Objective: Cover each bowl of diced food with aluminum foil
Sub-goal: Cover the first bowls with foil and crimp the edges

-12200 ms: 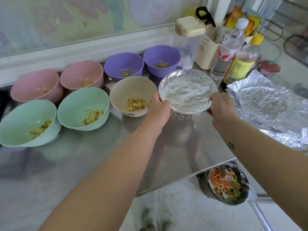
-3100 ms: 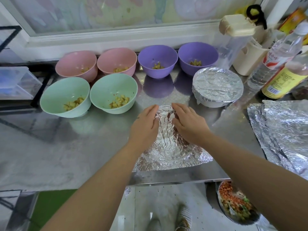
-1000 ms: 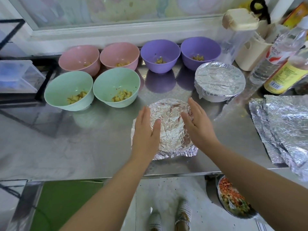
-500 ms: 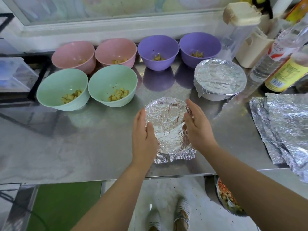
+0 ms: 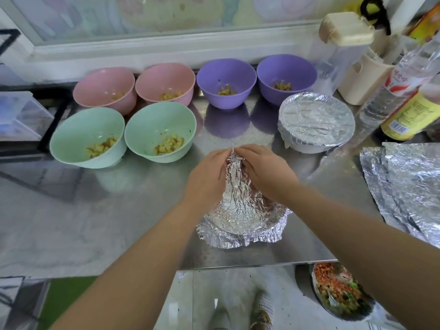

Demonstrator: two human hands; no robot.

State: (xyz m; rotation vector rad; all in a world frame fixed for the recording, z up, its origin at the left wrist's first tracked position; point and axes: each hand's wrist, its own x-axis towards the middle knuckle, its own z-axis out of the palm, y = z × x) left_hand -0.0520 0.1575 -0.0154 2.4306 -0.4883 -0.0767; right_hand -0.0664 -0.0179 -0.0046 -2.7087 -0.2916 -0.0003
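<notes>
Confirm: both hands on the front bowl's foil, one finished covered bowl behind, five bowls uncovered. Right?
No. Head view shows six uncovered, not five: pink bowls, purple bowls, green bowls. The rest holds: left hand, right hand on the foil, covered bowl behind.

Our left hand (image 5: 207, 175) and right hand (image 5: 264, 172) cup a crinkled foil-wrapped bowl (image 5: 240, 217); another covered bowl (image 5: 316, 120) stands beyond the right, six open bowls (image 5: 147, 125) beyond the left.

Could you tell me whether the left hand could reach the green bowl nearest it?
Probably yes: the left hand, though busy pinching foil, lies close to that green bowl, with only bare counter between them.
</notes>
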